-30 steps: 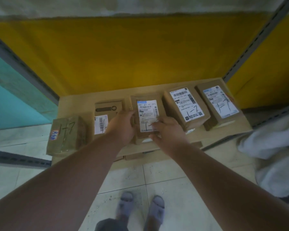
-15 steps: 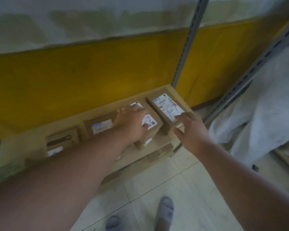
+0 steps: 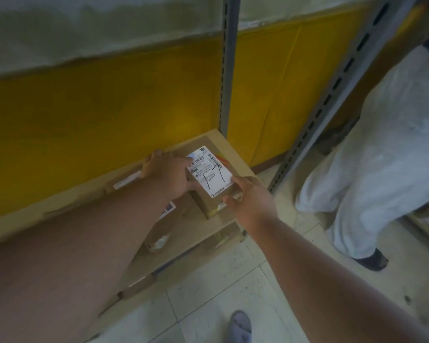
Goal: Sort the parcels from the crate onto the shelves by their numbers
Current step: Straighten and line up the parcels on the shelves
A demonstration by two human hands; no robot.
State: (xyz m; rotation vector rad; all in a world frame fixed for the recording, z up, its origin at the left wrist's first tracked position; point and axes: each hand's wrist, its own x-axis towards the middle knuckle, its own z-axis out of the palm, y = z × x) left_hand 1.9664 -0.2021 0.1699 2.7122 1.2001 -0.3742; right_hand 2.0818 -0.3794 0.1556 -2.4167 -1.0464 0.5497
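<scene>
Two hands frame one brown parcel (image 3: 209, 178) lying on the low shelf (image 3: 203, 224) at its right end, close to the grey upright post (image 3: 229, 70). Its white label (image 3: 209, 172), with barcodes and a handwritten mark that looks like "1-7", faces up between the two sets of fingers. The left hand (image 3: 167, 174) lies on the parcel's left side, its fingers (image 3: 156, 154) only loosely bent over the far-left corner and the thumb along the near-left edge; whether they actually grip the parcel cannot be told. The right hand (image 3: 252, 201) meets the near-right corner, forefinger stretched along the right edge beside the label and thumb against the near face, fingers fairly straight rather than wrapped. Behind the left fingers and forearm another brown parcel (image 3: 126, 180) with a label strip lies on the same shelf. Right of the right fingers, past a second slanted grey post (image 3: 332, 100), stands a person in white trousers (image 3: 382, 144).
</scene>
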